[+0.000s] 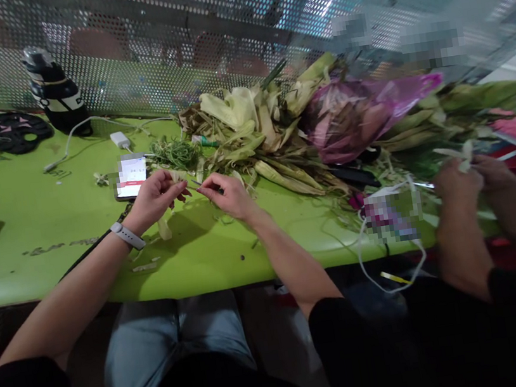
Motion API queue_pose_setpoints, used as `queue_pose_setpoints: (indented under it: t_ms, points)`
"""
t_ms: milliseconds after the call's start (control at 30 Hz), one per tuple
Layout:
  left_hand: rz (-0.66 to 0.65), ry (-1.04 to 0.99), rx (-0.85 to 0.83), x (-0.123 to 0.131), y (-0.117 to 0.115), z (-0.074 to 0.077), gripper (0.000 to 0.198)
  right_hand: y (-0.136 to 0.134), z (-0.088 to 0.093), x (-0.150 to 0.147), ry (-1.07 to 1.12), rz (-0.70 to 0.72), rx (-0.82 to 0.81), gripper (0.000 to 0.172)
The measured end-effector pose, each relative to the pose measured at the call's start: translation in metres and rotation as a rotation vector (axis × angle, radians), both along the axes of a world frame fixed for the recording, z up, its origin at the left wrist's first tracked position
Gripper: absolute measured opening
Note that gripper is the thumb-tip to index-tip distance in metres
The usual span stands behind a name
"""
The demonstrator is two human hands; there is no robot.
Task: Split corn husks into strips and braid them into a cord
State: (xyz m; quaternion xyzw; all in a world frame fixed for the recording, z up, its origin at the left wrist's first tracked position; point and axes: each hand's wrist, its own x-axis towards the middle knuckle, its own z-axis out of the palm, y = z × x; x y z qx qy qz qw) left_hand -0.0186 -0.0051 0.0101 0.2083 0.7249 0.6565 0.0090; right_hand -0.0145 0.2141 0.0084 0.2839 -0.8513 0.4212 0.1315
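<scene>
My left hand point(159, 198), with a pale watch on its wrist, is closed on a pale husk piece point(177, 176) above the green table point(70, 220). Just to its right, my right hand point(226, 193) pinches a small, thin dark object point(195, 182) whose kind I cannot make out. The fingertips of both hands nearly meet. Behind them lies a bundle of thin green strips point(174, 153). A heap of corn husks point(247, 118) spreads to the right. A lit phone point(132, 178) rests behind my left hand.
A black bottle point(57, 97), a black fan-like object point(16, 132) and a charger point(120, 140) stand or lie at the back left. A pink plastic bag point(348, 117) sits among the husks. At right, another person's hands point(457, 178) hold pale husk near a white cable point(364, 262).
</scene>
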Motion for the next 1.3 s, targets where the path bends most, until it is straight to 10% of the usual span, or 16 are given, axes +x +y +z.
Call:
queue_pose_setpoints:
  t_ms: [267, 533, 733, 1300]
  points:
    - [0.022, 0.023, 0.018, 0.001, 0.001, 0.002, 0.023, 0.004, 0.001, -0.002, -0.018, -0.015, -0.007, 0.038]
    - [-0.218, -0.179, 0.092, -0.001, -0.001, -0.003, 0.009, 0.004, -0.002, -0.004, 0.063, -0.061, -0.155, 0.026]
    - [-0.251, -0.239, 0.148, 0.0, 0.002, -0.007, 0.011, 0.0, -0.005, -0.006, 0.042, 0.096, 0.003, 0.032]
    - [-0.237, -0.124, -0.034, 0.008, 0.007, -0.002, 0.02, -0.012, -0.014, -0.006, 0.288, -0.132, 0.171, 0.021]
